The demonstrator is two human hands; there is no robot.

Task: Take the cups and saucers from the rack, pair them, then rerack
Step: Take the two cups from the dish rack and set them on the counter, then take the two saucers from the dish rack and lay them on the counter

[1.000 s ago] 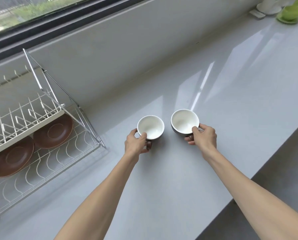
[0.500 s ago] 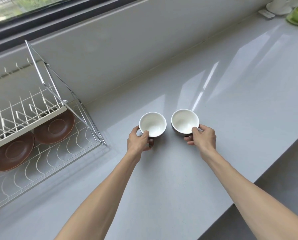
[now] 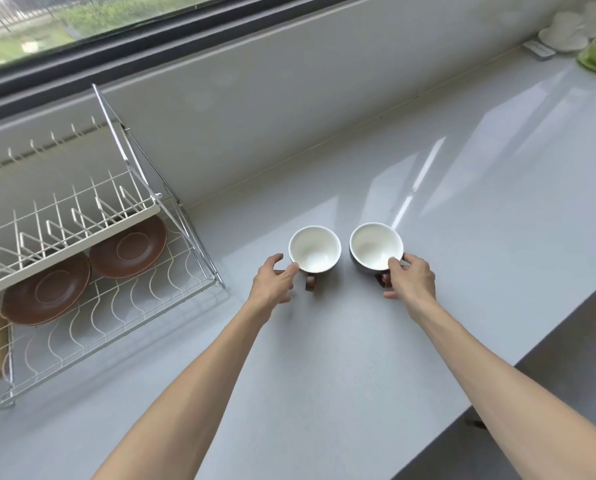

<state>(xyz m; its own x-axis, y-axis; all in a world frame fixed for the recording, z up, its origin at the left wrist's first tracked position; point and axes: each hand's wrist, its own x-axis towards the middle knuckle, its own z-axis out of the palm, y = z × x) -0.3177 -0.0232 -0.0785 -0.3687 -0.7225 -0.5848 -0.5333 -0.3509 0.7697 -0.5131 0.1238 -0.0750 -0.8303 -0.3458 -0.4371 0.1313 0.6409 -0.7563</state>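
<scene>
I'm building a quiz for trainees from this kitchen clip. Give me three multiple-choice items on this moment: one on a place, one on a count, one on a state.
1. Where are the brown saucers?
A. on the rack's lower tier
B. under the cups
C. on the windowsill

2. How many white-lined cups stand on the counter?
A. one
B. two
C. three

3. What is the left hand doing?
A. gripping a saucer
B. open beside the left cup
C. resting on the rack

Answers:
1 A, both lie beneath the white upper shelf.
2 B, the left cup and the right cup stand side by side.
3 B, its fingers are spread, at most grazing the rim.
</scene>
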